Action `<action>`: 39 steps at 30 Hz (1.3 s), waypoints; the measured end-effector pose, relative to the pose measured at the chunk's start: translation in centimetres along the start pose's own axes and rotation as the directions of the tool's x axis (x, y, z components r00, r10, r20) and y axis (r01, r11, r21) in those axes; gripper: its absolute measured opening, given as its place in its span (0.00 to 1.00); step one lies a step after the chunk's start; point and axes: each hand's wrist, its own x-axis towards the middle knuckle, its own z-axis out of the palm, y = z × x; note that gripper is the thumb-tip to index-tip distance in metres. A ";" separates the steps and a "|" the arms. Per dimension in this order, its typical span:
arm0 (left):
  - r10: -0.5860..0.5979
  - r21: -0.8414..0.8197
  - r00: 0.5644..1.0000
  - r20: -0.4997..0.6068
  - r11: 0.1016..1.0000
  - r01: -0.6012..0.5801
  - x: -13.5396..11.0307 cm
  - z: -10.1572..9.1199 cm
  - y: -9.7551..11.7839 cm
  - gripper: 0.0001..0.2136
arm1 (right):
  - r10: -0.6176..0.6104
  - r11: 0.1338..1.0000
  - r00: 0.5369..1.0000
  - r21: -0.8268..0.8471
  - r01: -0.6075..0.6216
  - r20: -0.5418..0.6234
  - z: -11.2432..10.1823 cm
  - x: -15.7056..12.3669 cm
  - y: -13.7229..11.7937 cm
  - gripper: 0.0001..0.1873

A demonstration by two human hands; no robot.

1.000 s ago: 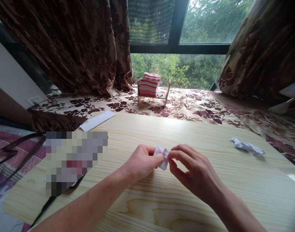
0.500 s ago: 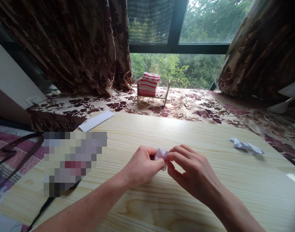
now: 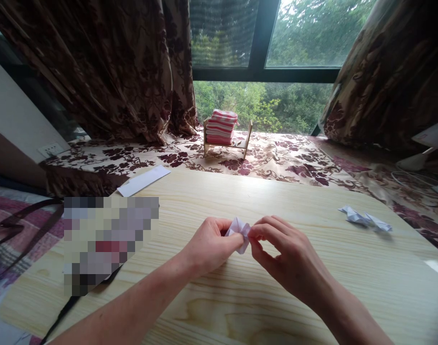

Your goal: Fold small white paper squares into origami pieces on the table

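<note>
Above the middle of the wooden table (image 3: 211,306), my left hand (image 3: 209,244) grips a small folded white paper piece (image 3: 239,227), thumb pressed on its front. My right hand (image 3: 283,244) pinches the right edge of the same paper between thumb and forefinger. Its creases and flaps show, but part of it is behind my fingers. Farther right on the table lie folded white paper pieces (image 3: 364,218), close together.
A flat white paper strip (image 3: 144,181) lies at the table's back left edge. Nearer, a pixelated object (image 3: 111,239) rests with a dark strap. On the flowered sill cloth stands a small wooden rack (image 3: 247,139) with folded pink-striped cloths (image 3: 221,127).
The folded paper has turned slightly in my fingers, and more of its flaps show. My right hand has shifted a little to the right, still pinching the edge.
</note>
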 end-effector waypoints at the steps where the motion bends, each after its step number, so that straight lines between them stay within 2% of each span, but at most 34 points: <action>1: 0.002 -0.003 1.000 0.003 1.000 -0.002 0.0 0.0 0.0 0.06 | 0.000 1.000 1.000 0.001 0.000 0.003 0.1 0.0 0.0 0.07; 5: -0.016 -0.040 1.000 0.004 0.999 0.016 -0.1 0.0 0.2 0.07 | -0.036 0.999 0.999 -0.016 0.036 0.017 0.1 0.0 0.0 0.08; 12: -0.123 -0.192 0.992 0.008 0.974 0.122 0.1 0.2 0.8 0.04 | -0.105 0.991 0.993 -0.080 0.109 0.053 -0.3 0.0 0.0 0.08; 24: -0.173 -0.311 0.984 0.041 0.934 0.177 0.1 0.0 1.0 0.06 | -0.147 0.985 0.987 -0.081 0.151 0.062 -0.6 0.2 -0.2 0.08; 31: -0.185 -0.282 0.982 0.041 0.941 0.189 0.2 0.1 0.6 0.05 | -0.138 0.986 0.989 -0.086 0.142 0.060 -0.5 0.1 0.0 0.09; 39: -0.047 -0.088 0.999 -0.005 0.995 0.046 -0.1 0.4 0.2 0.07 | -0.089 0.991 0.996 -0.099 0.090 0.022 -0.1 0.2 0.0 0.06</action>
